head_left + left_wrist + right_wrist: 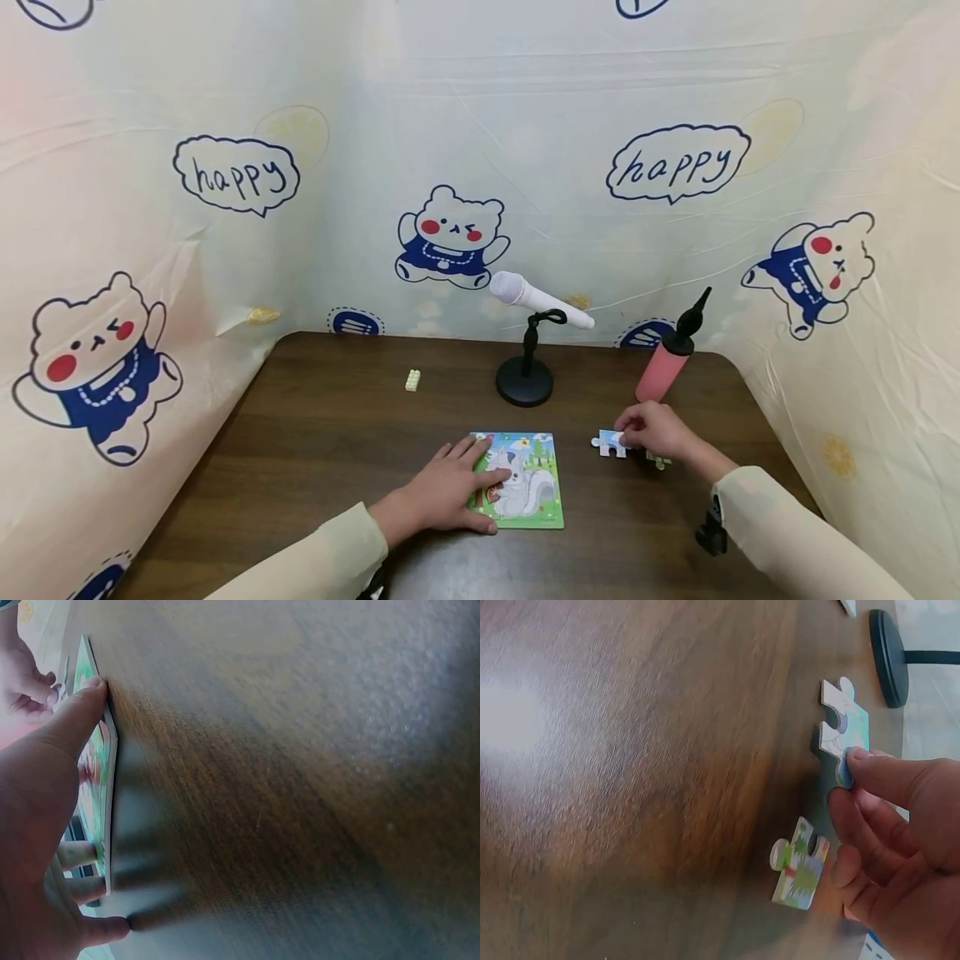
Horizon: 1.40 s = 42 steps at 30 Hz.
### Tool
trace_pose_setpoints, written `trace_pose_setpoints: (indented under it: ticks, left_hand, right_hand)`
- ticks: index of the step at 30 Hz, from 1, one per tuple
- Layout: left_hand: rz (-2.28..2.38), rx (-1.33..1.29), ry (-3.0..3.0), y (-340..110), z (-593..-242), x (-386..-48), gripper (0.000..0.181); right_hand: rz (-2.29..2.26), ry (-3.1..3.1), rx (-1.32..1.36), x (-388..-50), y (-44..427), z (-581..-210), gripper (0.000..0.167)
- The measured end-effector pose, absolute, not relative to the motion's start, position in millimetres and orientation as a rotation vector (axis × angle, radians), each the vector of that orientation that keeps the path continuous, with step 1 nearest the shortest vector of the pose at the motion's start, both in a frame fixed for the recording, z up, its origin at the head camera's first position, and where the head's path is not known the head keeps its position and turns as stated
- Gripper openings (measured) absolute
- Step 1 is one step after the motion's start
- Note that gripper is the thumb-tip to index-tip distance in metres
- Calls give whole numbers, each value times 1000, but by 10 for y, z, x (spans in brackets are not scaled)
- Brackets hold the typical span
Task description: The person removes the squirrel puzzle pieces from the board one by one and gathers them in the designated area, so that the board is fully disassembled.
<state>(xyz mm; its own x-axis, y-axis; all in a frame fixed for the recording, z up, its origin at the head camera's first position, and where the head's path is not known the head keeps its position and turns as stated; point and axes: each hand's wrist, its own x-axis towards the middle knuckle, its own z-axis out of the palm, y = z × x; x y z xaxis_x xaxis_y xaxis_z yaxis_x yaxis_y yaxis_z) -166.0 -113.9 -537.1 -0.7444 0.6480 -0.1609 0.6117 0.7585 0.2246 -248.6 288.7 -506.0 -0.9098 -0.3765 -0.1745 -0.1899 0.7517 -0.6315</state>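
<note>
Left hand (450, 487) is just splayed over the squirrel puzzle (528, 490). Right of that puzzle, the right hand's (662, 431) pinching a loose piece (609, 438); backdrop (345, 250) behind says "happy" twice.

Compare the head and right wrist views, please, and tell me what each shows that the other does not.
Only the head view shows the left hand, the white microphone and the pale yellow block. Only the right wrist view shows the whole outline of the green puzzle piece, partly hidden in the head view by the right hand. Both show that hand pinching the light blue puzzle piece, the black stand base and the brown table.
</note>
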Motion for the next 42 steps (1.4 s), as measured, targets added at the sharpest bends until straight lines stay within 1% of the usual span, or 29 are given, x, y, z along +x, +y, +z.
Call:
trace_pose_setpoints:
  ticks: [6,17,22,25,29,34,42]
  left_hand:
    - [226,998,2732,-1145,-5380,-1668,81]
    - [284,1019,2713,-1162,-5394,-1666,81]
    - [310,1028,2717,-1181,-5391,-1657,81]
    - [334,1051,2713,-1204,-5390,-1659,80]
    - [361,1065,2714,-1271,-5371,-1675,77]
    - [365,1006,2728,-1402,-5319,-1705,72]
    - [366,992,2681,-1475,-5365,-1705,73]
  right_hand:
    - [-826,2700,-446,-2496,2949,-5106,7]
    - [-742,2745,-410,-2471,2914,-5146,8]
    - [-760,2738,-409,-2458,2896,-5106,8]
    - [-798,2736,-469,-2454,2835,-5039,9]
    - [-862,2698,-578,-2440,2608,-4912,13]
    - [-905,2604,-607,-2426,2147,-4813,19]
    - [-938,2559,-754,-2355,1445,-4979,19]
